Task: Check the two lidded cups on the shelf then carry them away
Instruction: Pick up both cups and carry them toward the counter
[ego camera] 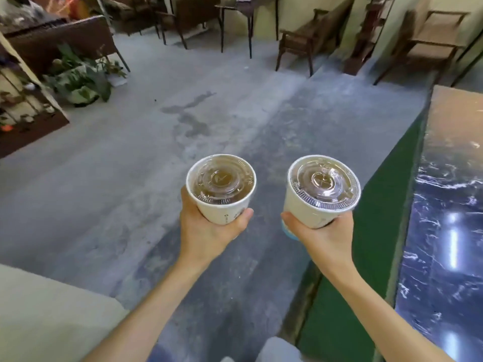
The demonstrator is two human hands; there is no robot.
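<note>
Above grey floor (104, 205), each hand's fingers (245, 214) wrap a cup (222, 205).

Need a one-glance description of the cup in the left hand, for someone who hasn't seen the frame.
Start at the dark marble counter on the right edge, then move left past the first white lidded cup. The target is the second cup, gripped from below by the left hand over the concrete floor. Brown liquid shows plainly through its clear lid, and it is farther from the counter.

A café seating area is suggested: beyond a dark marble counter (444, 231), wooden chairs (300, 40) and small tables (243, 11) are set along the wall, across bare concrete floor (130, 178).
</note>
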